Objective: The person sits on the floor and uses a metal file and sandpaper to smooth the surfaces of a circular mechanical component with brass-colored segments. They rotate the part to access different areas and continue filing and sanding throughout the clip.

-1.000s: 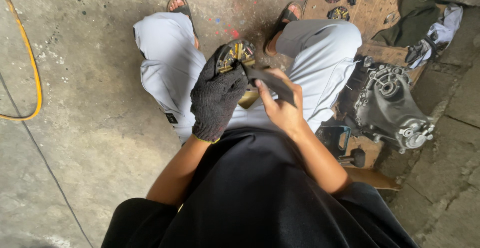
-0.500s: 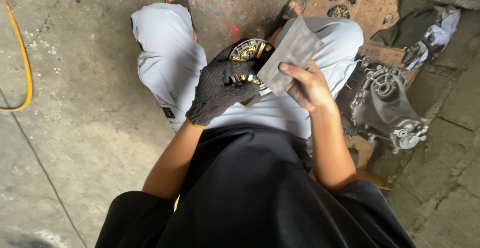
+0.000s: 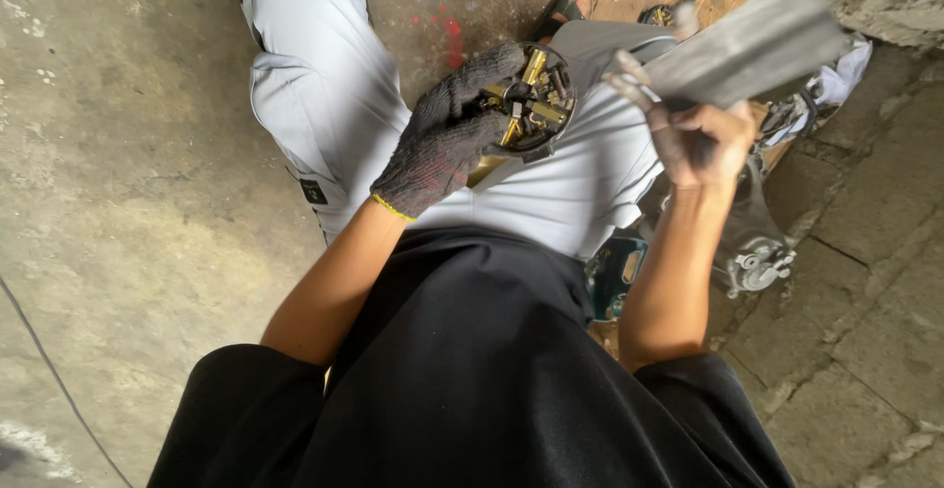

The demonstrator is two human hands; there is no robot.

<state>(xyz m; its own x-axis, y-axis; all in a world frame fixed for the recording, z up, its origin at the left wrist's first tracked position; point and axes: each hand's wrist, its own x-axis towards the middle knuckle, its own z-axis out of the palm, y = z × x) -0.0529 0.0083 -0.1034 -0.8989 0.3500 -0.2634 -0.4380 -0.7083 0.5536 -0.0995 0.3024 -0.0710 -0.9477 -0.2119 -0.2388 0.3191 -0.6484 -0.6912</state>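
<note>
Round metal part w/ brass bits (image 3: 528,103) sits over my lap, gripped in my gloved left hand (image 3: 447,139), fingers curled round its rim. My bare right hand (image 3: 700,139) pinches a grey sheet (image 3: 752,41), raised just right of it.

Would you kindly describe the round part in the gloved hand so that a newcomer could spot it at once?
Start at the pale grey trousers of the seated person. Above the lap, the left hand in a dark knit glove grips a round metal part. Unlike the flat grey sheet in the bare right hand, it is ringed and holds brass-coloured pieces.
</note>
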